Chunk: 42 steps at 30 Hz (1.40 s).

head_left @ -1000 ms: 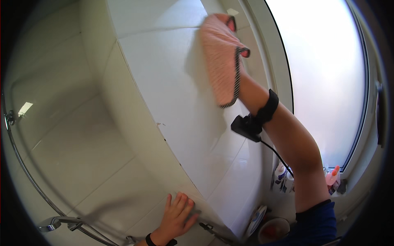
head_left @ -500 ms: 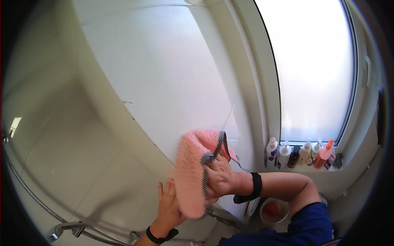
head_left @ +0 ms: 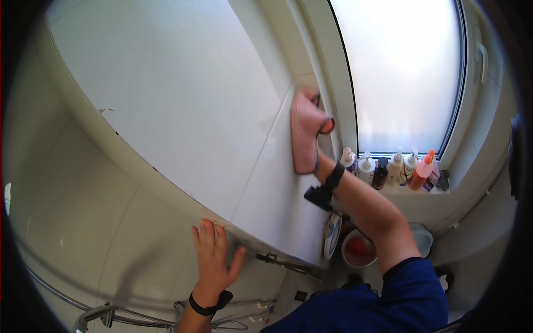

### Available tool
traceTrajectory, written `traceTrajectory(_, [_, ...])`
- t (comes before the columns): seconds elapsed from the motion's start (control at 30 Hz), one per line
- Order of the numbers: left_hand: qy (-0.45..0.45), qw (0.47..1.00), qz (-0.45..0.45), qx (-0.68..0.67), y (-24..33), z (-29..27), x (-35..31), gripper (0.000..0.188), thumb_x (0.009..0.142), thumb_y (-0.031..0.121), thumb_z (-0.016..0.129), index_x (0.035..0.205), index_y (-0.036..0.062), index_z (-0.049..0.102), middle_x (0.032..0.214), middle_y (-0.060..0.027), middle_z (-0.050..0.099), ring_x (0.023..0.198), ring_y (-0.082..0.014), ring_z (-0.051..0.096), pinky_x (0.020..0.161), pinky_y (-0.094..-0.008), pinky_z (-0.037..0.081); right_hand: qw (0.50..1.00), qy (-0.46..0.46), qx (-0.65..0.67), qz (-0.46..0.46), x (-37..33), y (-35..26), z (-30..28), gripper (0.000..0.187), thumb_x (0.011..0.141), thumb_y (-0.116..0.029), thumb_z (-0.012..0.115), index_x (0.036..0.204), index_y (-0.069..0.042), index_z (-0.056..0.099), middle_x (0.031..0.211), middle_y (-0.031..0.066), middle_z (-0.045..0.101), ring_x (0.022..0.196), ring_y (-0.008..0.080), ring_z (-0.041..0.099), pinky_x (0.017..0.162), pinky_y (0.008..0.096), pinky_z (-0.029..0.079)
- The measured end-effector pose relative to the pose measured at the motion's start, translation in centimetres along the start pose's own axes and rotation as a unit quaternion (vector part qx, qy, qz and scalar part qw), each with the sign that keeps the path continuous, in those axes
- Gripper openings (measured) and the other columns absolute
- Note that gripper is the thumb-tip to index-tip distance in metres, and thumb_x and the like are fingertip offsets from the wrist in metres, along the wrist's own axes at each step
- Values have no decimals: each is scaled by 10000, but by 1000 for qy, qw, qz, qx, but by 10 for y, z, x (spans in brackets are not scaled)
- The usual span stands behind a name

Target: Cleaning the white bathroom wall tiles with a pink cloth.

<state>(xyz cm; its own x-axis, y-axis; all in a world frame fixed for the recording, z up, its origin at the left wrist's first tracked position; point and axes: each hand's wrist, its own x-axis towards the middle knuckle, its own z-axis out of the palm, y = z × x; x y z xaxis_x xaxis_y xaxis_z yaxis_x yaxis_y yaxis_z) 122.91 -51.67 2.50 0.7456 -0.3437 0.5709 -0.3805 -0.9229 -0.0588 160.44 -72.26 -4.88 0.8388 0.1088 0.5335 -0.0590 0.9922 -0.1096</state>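
A fluffy pink cleaning cloth (head_left: 304,133) with a dark trim lies pressed against the white panel (head_left: 183,105), close to the window-side corner. My right hand (head_left: 323,162) holds the cloth, which covers most of its fingers. Lower down and to the left, my left hand (head_left: 214,261) is open and empty, its fingers stretched upward with the tips at the panel's lower edge. Each wrist wears a black band.
Several pump and spray bottles (head_left: 397,166) line the sill below a frosted window (head_left: 400,72). Under my right arm stands a bucket (head_left: 358,261) with something red inside. At lower left, a metal shower fixture (head_left: 100,313) and pipes run along the tiled wall.
My right hand has carried the cloth up and to the right across the panel. My left hand, formerly beside the cloth, now rests further left at the panel's edge. The view has shifted.
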Motion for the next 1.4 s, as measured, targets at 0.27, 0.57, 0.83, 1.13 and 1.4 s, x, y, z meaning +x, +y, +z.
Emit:
traceTrajectory(0.27, [-1,1000,-3,11,-5,-6,-6,920,888,192,766,1629,22,247,1692,-262,171,1564,-446,183,1222,-633,136,961,-140,237,26,-105,54,129,453,1077,-437,494,1376,-100,543,1229,39,623,1111,134,594,969,311,496])
traceTrajectory(0.57, [0,1000,-24,-5,0,2,-7,914,907,199,754,1636,31,228,1700,-249,148,1568,-444,159,1219,-648,135,981,17,-113,-158,30,-19,107,409,1075,-323,524,1382,-54,548,1190,62,634,1167,137,580,1022,330,483])
traceTrajectory(0.83, [11,999,-30,-28,2,10,0,911,920,186,750,1637,24,212,1696,-270,127,1565,-475,126,1224,-624,157,953,223,203,11,-134,29,-58,429,1066,-327,534,1401,-59,531,1239,65,617,1191,150,570,1045,331,466])
traceTrajectory(1.13, [13,999,-40,-20,1,5,-2,900,926,185,755,1630,10,222,1685,-302,125,1561,-487,128,1229,-602,160,949,14,189,252,-211,99,70,453,1057,-331,545,1422,-64,512,1294,68,598,1218,165,558,1071,333,446])
traceTrajectory(1.4, [-21,998,-55,-12,2,0,-6,906,918,259,764,1626,16,253,1698,-252,156,1573,-431,158,1233,-618,113,920,-140,46,363,-153,83,95,477,1049,-335,556,1441,-70,495,1343,72,581,1243,179,548,1094,334,429])
